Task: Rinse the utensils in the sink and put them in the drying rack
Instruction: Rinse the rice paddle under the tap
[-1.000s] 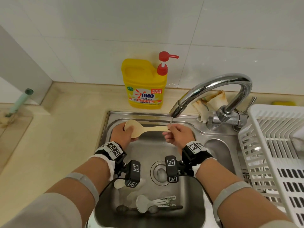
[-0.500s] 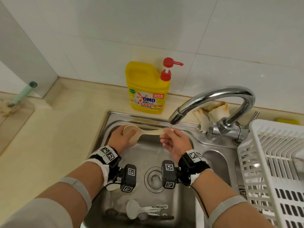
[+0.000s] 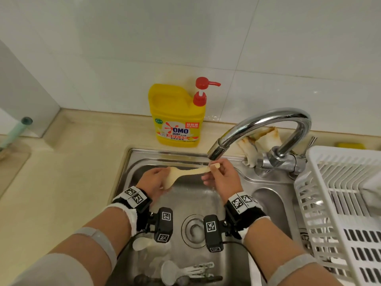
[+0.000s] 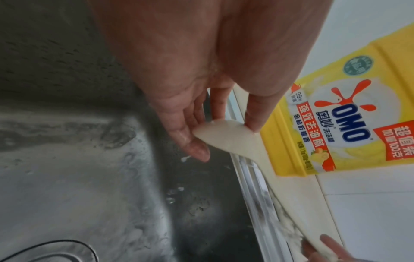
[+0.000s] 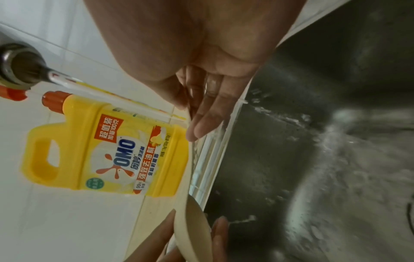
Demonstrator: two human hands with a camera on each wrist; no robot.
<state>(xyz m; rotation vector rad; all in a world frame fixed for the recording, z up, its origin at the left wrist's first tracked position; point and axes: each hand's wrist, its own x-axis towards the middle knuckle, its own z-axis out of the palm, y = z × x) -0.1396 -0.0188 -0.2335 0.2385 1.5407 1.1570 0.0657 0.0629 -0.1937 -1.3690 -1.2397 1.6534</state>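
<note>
A cream plastic spoon [image 3: 189, 172] is held level over the steel sink [image 3: 132, 174], just under the faucet spout [image 3: 216, 151]. My left hand [image 3: 162, 178] pinches its bowl [image 4: 224, 134] between thumb and fingers. My right hand [image 3: 215, 171] pinches the handle's end, where a thin stream of water [image 5: 107, 92] falls. Seen from the right wrist, the spoon bowl [image 5: 192, 226] is turned on edge. Several more utensils [image 3: 185, 273] lie at the sink's near end, with a white spoon [image 3: 140, 243] partly hidden by the left wrist camera. The white drying rack [image 3: 321, 203] stands to the right.
A yellow detergent bottle [image 3: 177, 120] with a red pump stands on the counter behind the sink. A crumpled cloth [image 3: 259, 141] lies behind the tap base. The drain [image 3: 193, 230] is in the sink's middle. A beige counter [image 3: 72, 182] stretches left.
The spoon has been rolled in my hands, its bowl going from face up to on edge. Both hands stay under the spout, and my head has tipped so the scene sits lower.
</note>
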